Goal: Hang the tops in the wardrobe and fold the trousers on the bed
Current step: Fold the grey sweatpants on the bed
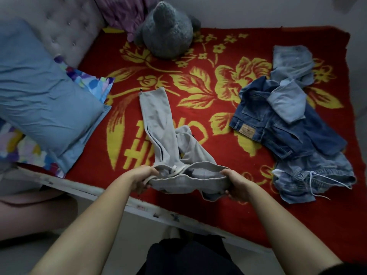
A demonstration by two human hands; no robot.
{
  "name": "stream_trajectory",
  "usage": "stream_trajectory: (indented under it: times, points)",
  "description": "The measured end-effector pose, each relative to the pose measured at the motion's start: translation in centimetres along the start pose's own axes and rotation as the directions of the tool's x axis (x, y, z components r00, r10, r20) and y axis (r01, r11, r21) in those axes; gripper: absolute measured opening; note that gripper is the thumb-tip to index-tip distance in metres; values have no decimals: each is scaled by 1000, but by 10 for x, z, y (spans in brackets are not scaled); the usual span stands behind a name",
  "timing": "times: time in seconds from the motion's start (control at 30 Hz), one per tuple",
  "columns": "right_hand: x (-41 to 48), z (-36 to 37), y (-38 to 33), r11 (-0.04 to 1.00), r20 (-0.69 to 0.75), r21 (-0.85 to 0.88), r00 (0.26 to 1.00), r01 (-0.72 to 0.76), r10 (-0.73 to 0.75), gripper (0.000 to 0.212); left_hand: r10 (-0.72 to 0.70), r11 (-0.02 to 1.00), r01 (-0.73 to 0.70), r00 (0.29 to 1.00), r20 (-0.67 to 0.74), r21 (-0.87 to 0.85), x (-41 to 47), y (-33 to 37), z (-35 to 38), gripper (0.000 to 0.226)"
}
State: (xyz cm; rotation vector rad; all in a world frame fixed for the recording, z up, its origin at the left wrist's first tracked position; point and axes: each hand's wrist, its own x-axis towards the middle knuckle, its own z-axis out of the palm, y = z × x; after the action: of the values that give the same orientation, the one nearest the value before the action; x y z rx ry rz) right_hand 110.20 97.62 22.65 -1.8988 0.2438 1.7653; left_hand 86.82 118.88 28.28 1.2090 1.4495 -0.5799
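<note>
Red blanket (228, 155) with big yellow flowers covers pretty much the whole bed. On the left a blue pillow (39, 92) leans over a flowery sheet (93, 84), up against a grey tufted headboard (65, 28). Over on the right there's a messy denim pile (278, 126): dark jeans with a tan waist patch in the middle, a lighter pair draped across the top and another pale pair with a white cord at the near end, all unfolded. A grey plush toy (166, 30) sits at the far side, with some purple cloth (121, 12) just behind it. The grey trousers (158, 120) are in the middle of the bed, one leg stretched out flat toward the plush, the other bunched up beside it, waistband lifted at the near edge. Left hand (141, 179) grips the left end of that waistband, right hand (236, 183) grips the right end, fingers curled round the fabric on both. A white drawstring (174, 169) hangs between them.
</note>
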Motion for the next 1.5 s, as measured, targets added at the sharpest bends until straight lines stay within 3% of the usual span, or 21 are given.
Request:
stream_trajectory:
  times: [0.13,0.23,0.3,0.4,0.53,0.6,0.7,0.8,0.97,1.1,1.2,1.3,1.4,1.5]
  points:
    - [9,-9,-5,968,12,246,998,52,-56,26,3,925,10,999,34,-380,6,-6,0,32]
    - [8,-16,-22,885,20,446,987,137,-162,45,33,743,-27,999,-3,-669,13,-1,-15,18]
    - [-1,-18,-42,839,23,516,976,173,-215,42,60,623,-71,997,-44,-779,14,18,-27,14]
    - [-23,-15,-88,790,-13,562,958,244,-286,18,94,541,-172,985,-145,-823,19,61,-53,21]
    - [-59,-18,-182,725,-249,483,871,491,-423,6,183,623,-268,963,-196,-735,15,142,-105,12]
    - [-92,-21,-240,663,-304,471,812,582,-498,8,308,590,-385,920,-243,-710,-2,196,-140,14]
    - [-156,-24,-320,473,-415,504,683,722,-601,18,537,443,-565,789,-299,-696,-52,275,-186,31]
    - [-226,-24,-383,237,-514,484,493,843,-702,31,689,219,-691,610,-392,-689,-113,342,-230,34]
    - [-351,-22,-444,-90,-596,367,159,926,-787,48,737,-195,-750,313,-599,-632,-228,406,-290,63]
    - [-430,-8,-446,-268,-610,316,-21,910,-792,39,753,-319,-758,162,-638,-569,-305,403,-313,59]
    - [-454,-3,-426,-301,-660,265,-55,916,-749,36,745,-319,-784,140,-652,-532,-329,383,-316,47]
    - [-446,4,-391,-245,-663,253,-16,936,-748,32,725,-212,-833,216,-654,-511,-325,353,-299,35]
    - [-404,7,-346,-46,-655,234,123,971,-745,33,677,-1,-893,330,-658,-449,-287,316,-267,22]
    - [-331,4,-294,241,-609,239,339,941,-717,31,608,256,-849,513,-606,-462,-214,274,-228,28]
